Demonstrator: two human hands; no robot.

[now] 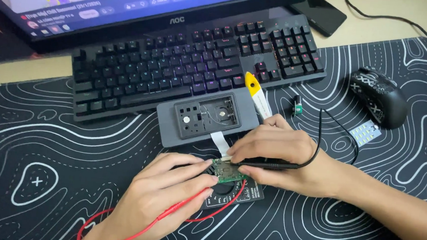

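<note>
A small green circuit board [228, 171] is being probed over a black multimeter [233, 190] on the patterned mat-covered surface [44, 173]. The red probe [179, 210] is gripped by the left hand [160, 194], tip laid toward the board's near edge; the black probe [265, 164] is pinched in the right hand [276, 152], tip set on the board's top edge. The grey device casing [208, 118] is already opened and lies just behind, its white ribbon cable [220, 141] running to the board. Probing appears underway; reassembly not yet done. A yellow-handled cutter [255, 93], keyboard [192, 63] and mouse [379, 96] lie unused.
</note>
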